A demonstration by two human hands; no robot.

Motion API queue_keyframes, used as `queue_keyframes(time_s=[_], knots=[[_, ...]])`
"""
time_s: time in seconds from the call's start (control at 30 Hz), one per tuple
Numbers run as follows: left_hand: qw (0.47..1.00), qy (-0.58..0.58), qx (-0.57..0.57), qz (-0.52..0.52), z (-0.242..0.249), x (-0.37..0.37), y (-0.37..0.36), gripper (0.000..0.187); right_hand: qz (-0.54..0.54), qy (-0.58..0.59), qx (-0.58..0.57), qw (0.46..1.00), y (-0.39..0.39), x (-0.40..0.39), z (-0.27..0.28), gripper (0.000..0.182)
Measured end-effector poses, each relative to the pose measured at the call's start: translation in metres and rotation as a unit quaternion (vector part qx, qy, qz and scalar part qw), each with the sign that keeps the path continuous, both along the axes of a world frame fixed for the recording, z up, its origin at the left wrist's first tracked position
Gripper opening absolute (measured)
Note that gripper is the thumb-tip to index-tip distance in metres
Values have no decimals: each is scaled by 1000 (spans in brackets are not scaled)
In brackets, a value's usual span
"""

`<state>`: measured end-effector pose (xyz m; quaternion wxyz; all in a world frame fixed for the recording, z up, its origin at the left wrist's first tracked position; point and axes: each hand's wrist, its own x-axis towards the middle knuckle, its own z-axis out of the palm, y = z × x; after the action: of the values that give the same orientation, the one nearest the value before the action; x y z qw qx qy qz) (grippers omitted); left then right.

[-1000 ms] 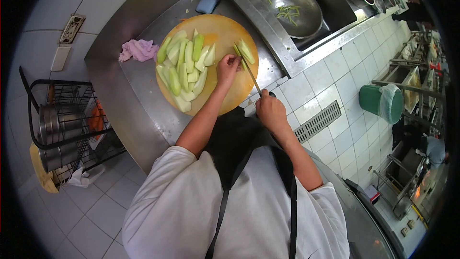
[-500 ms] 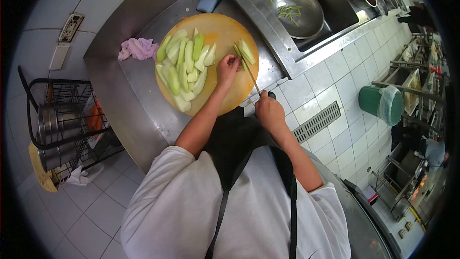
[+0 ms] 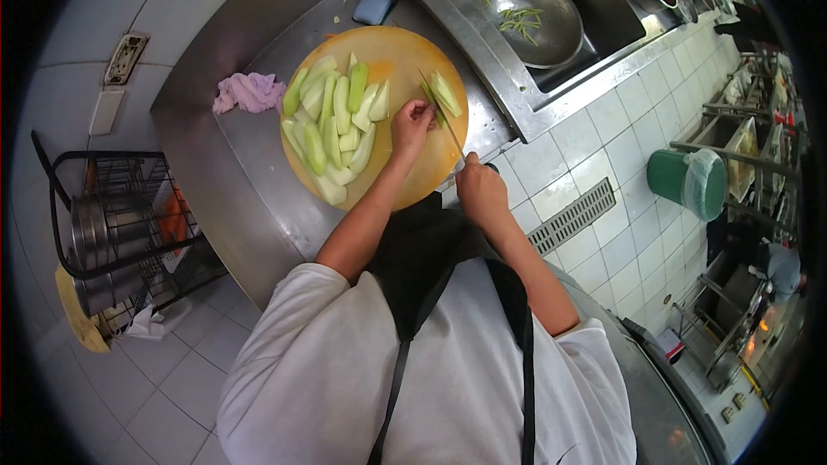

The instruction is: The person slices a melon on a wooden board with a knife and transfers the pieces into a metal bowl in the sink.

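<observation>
My right hand (image 3: 482,192) is closed round the handle of a knife (image 3: 450,126), whose blade lies over the right part of a round yellow cutting board (image 3: 405,176). Beside the blade, my left hand (image 3: 413,127) rests on the board with its fingers curled together; anything between them is too small to make out. Cut pale green vegetable pieces (image 3: 445,95) lie just right of the blade. Several larger peeled green-white wedges (image 3: 342,103) are heaped on the board's left half.
A metal wok (image 3: 551,21) with thin green strips sits behind the counter edge. A pink cloth (image 3: 248,92) and a blue sponge (image 3: 375,6) lie on the steel counter (image 3: 250,164). Left stands a wire rack with pots (image 3: 108,228); right, a green bin (image 3: 676,181).
My right hand has shifted slightly toward the board with the knife. My left hand stays in nearly the same place.
</observation>
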<state>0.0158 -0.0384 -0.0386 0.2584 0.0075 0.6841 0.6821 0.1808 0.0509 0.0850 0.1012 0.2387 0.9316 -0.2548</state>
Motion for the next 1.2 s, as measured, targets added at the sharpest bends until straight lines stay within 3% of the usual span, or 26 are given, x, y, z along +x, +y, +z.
queue_keyframes(time_s=[0.6, 0.87, 1.2], knots=[[1000, 3, 8, 8, 4, 2, -1, 20, -5, 18, -3, 1000, 5, -22, -55, 20], [999, 36, -39, 11, 2, 0, 5, 21, 10, 46, -12, 999, 11, -17, -64, 22], [999, 36, -14, 19, -11, 0, 4, 21, 29, 5, -6, 1000, 9, 13, -50, 19]])
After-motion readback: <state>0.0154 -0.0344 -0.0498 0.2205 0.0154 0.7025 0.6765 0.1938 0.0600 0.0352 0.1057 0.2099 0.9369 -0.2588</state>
